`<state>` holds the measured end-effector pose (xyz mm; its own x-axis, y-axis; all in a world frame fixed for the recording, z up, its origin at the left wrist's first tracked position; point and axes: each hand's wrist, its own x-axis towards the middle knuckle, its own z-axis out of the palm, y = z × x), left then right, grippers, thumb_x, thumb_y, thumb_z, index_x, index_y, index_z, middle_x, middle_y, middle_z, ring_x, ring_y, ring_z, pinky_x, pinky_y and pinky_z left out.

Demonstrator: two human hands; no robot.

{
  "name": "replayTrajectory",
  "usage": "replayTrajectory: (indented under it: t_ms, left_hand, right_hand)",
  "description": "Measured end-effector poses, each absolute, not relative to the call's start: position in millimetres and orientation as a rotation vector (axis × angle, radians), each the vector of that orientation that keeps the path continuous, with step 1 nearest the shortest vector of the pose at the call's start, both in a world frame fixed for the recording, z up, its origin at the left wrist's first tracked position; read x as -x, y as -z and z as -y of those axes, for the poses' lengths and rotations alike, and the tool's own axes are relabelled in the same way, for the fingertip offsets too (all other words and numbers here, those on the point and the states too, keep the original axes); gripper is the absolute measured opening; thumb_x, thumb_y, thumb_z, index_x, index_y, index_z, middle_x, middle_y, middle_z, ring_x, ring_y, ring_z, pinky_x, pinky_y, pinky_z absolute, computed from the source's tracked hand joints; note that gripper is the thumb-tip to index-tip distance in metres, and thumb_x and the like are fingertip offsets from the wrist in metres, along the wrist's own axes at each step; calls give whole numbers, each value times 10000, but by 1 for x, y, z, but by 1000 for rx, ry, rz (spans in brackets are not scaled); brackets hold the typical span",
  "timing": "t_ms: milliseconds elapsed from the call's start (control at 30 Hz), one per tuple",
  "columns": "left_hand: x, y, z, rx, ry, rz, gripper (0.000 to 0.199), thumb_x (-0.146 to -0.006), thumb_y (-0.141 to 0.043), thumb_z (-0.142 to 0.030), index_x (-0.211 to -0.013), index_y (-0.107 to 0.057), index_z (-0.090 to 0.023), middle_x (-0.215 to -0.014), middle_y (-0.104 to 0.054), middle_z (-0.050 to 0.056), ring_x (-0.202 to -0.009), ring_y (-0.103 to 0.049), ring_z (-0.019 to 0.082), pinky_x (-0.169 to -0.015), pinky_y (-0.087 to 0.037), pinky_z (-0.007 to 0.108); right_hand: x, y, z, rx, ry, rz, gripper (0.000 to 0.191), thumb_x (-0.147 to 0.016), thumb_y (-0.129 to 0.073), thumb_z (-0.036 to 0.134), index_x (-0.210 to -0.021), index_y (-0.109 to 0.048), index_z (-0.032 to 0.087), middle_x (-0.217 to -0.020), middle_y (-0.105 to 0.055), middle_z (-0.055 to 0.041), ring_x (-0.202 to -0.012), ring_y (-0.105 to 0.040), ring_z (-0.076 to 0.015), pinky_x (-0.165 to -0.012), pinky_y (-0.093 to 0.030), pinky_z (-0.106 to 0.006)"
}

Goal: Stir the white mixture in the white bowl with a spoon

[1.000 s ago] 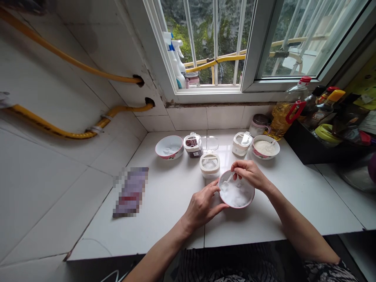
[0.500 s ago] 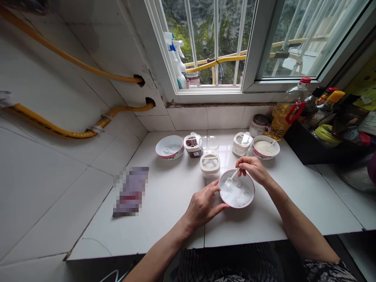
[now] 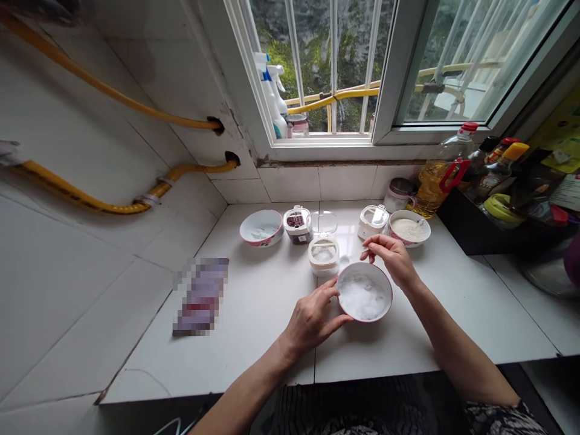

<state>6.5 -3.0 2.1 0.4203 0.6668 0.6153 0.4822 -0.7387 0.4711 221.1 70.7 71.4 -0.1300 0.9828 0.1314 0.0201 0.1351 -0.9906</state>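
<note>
My left hand (image 3: pixel 312 317) grips the near-left side of a pink-rimmed bowl (image 3: pixel 390 296), fingers at the rim and thumb along its lower edge. White granules (image 3: pixel 362 296) like sugar or salt cover the bowl's bottom. Above the bowl's far edge, my right hand (image 3: pixel 389 257) pinches the handle of a small white spoon (image 3: pixel 347 260). The spoon's head is faint against the white counter, just right of a clear jar with a cream lid (image 3: pixel 324 255); its load is hard to make out.
Behind stand a bowl (image 3: pixel 261 226), a jar of dark red contents (image 3: pixel 297 223), a clear lid (image 3: pixel 325 222), another lidded jar (image 3: pixel 373 221) and a bowl of pale powder (image 3: pixel 409 229). An oil bottle (image 3: pixel 430 187) and black condiment box (image 3: pixel 466 226) are right; a purple packet (image 3: pixel 203 296) lies left.
My right hand has lifted the spoon out of the bowl and moved it up and left, towards the cream-lidded jar. My left hand stays on the bowl.
</note>
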Motion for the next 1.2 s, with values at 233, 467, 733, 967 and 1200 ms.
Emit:
replayTrajectory:
  t_ms: [233, 467, 733, 967, 1200]
  left_hand:
    - [-6, -2, 3, -2462, -1212, -1020, 336, -910, -638, -431, -1095, -516, -179, -1263, -656, 213, -1065, -712, 276, -785, -636, 359]
    - [-5, 0, 3, -2452, -1192, -1017, 328, -905, -646, -416, -1100, -521, -183, -1210, -685, 197, -1096, -699, 286, -820, -626, 373]
    - [-6, -2, 3, -2456, -1194, -1021, 327, -908, -642, -422, -1084, -520, -175, -1244, -665, 219, -1069, -710, 280, -798, -631, 363]
    - [-6, -3, 4, -2457, -1198, -1028, 317, -908, -644, -419, -1076, -526, -178, -1257, -660, 212, -1074, -709, 277, -794, -630, 350]
    - [-6, -2, 3, -2457, -1207, -1017, 334, -907, -645, -423, -1097, -519, -178, -1276, -649, 216, -1146, -675, 289, -813, -631, 364]
  right_hand:
    - [-202, -63, -59, 843, -372, 1900, 157, -950, -493, 175, -944, -647, 205, -805, -740, -45, -682, -646, -170, -770, -480, -368]
    - [-218, -74, -55, 984, -406, 1818, 143, -930, -502, 212, -907, -643, 207, -730, -719, -38, -733, -658, -205, -768, -480, -363]
    - [-224, -70, -59, 1113, -621, 2110, 204, -791, -479, 121, -755, -656, 216, -621, -676, -19, -684, -560, -197, -724, -440, -332]
    - [-216, -67, -58, 1117, -859, 2047, 203, -791, -451, 127, -729, -627, 208, -590, -672, 4, -624, -572, -163, -744, -448, -323]
    - [-226, -74, -65, 1164, -1258, 1662, 129, -737, -528, 240, -699, -632, 174, -548, -645, -11, -521, -536, -134, -540, -439, -261]
